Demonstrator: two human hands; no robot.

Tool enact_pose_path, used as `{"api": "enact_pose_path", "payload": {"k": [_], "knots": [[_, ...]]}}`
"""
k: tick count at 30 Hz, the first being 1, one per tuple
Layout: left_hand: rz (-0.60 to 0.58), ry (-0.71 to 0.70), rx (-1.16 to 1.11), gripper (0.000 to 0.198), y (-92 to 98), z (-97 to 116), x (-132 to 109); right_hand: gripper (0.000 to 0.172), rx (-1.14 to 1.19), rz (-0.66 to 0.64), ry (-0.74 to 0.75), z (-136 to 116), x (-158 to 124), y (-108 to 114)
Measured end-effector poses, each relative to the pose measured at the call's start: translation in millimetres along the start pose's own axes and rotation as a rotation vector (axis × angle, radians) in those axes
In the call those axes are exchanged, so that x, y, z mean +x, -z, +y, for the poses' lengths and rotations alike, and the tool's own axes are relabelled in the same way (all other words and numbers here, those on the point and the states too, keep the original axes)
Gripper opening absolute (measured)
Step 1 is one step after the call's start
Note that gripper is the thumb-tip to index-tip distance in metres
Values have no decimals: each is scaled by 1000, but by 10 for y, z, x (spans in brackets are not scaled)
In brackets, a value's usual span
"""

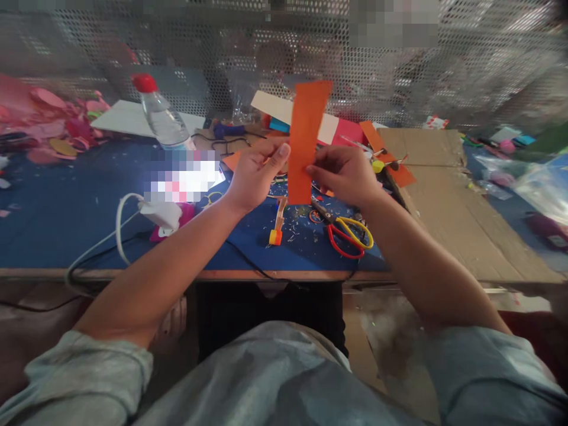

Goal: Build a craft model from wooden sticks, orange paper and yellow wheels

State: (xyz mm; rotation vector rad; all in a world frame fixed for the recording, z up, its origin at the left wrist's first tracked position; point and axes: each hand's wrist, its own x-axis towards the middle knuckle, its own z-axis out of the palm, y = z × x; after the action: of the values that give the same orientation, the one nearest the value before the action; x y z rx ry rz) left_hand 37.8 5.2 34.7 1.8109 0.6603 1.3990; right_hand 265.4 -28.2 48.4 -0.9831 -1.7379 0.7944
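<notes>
I hold a long orange paper strip (305, 139) upright above the blue tabletop (66, 213). My left hand (256, 174) pinches its left edge, thumb on the front. My right hand (344, 173) grips its right edge, fingers closed on it. Just below the strip lie scissors (348, 232) with red and yellow handles and a small wooden tool (278, 223) with an orange and yellow end. Paper scraps are scattered around them.
A plastic bottle (162, 118) with a red cap stands at the back left. Pink paper cutouts (53, 121) pile at far left. A white cable and plug (155, 214) lie near my left forearm. Cardboard (461, 207) covers the right side. Perforated metal mesh (444, 71) backs the table.
</notes>
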Motion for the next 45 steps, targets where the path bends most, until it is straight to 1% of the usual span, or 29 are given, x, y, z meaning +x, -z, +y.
{"api": "enact_pose_path", "payload": {"k": [1, 2, 4, 5, 6, 7, 8, 10, 11, 14, 15, 17, 21, 23, 25, 30, 37, 40, 45], "knots": [[-29, -25, -30, 52, 19, -20, -23, 38, 12, 53, 0, 43, 5, 72], [-29, -21, -34, 49, 37, -39, -47, 36, 22, 118, 0, 90, 12, 143], [-21, 57, 4, 36, 72, -75, -100, 34, 62, 245, -4, 197, 29, 270], [-36, 103, 33, 29, 92, -93, -125, 35, 91, 299, 1, 256, 38, 319], [-74, 149, 71, 24, 115, -109, -148, 37, 120, 349, 8, 316, 46, 357], [-136, 184, 118, 25, 142, -123, -167, 39, 140, 379, 5, 375, 51, 382], [-226, 209, 166, 29, 175, -133, -181, 41, 158, 408, 3, 430, 53, 396], [-435, 241, 229, 38, 253, -142, -195, 44, 195, 440, -6, 523, 48, 393], [-521, 249, 229, 41, 295, -140, -196, 45, 217, 451, -10, 559, 40, 378], [-640, 244, 163, 52, 402, -119, -185, 42, 274, 446, -33, 620, 0, 297], [-661, 253, 145, 51, 423, -111, -182, 40, 281, 432, -45, 627, -18, 260], [-687, 243, 188, 52, 439, -95, -183, 37, 284, 392, -71, 624, -58, 178], [-692, 223, 303, 42, 416, -78, -211, 30, 284, 299, -105, 575, -135, 24], [-674, 217, 342, 35, 408, -79, -226, 30, 265, 248, -108, 540, -164, -33], [-659, 175, 378, 31, 411, -87, -236, 31, 247, 220, -105, 505, -188, -72], [-629, 13, 431, 25, 420, -119, -262, 31, 219, 216, -108, 450, -244, -113], [-534, -96, 450, 20, 384, -122, -314, 40, 191, 186, -189, 426, -306, -144], [-488, -94, 458, 19, 378, -105, -339, 38, 201, 186, -219, 418, -332, -173], [-418, -46, 510, 19, 367, -86, -372, 33, 194, 194, -270, 402, -380, -201]]}}
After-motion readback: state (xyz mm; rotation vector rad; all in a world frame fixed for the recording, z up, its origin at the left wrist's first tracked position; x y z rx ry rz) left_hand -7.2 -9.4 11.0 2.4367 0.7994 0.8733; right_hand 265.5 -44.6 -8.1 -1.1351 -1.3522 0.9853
